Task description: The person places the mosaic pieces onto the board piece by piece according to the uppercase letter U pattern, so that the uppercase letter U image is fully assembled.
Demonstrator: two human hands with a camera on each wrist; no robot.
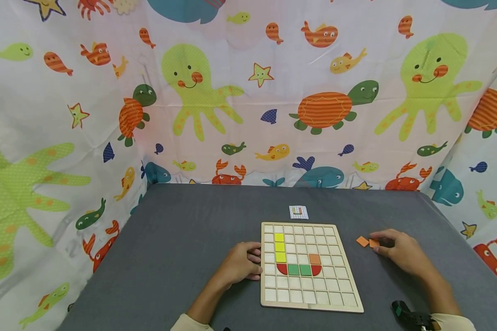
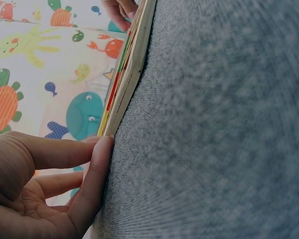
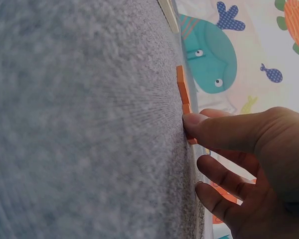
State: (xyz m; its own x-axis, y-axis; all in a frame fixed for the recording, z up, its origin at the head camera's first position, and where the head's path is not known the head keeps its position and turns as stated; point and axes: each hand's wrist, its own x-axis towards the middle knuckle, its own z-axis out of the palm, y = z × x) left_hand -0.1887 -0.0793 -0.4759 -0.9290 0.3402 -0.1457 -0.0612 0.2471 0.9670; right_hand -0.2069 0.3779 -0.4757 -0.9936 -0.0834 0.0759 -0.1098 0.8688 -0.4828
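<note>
A wooden grid board (image 1: 290,296) lies on the table, bearing yellow squares (image 1: 279,247), green squares (image 1: 299,270), red rounded pieces (image 1: 282,269) and one orange square (image 1: 314,259). My left hand (image 1: 241,264) holds the board at its left edge, with curled fingers; in the left wrist view its fingertips (image 2: 103,144) meet at the board's side. Right of the board, my right hand (image 1: 401,252) pinches a loose orange square tile (image 1: 373,243) at table level. Another orange tile (image 1: 362,241) lies just left of it. The held tile is partly hidden by the fingers.
A small card (image 1: 298,212) with a coloured grid pattern lies behind the board. The grey table (image 1: 190,230) ends at a sea-animal curtain (image 1: 232,92) at the back and sides. A black device (image 1: 412,317) is on the right wrist.
</note>
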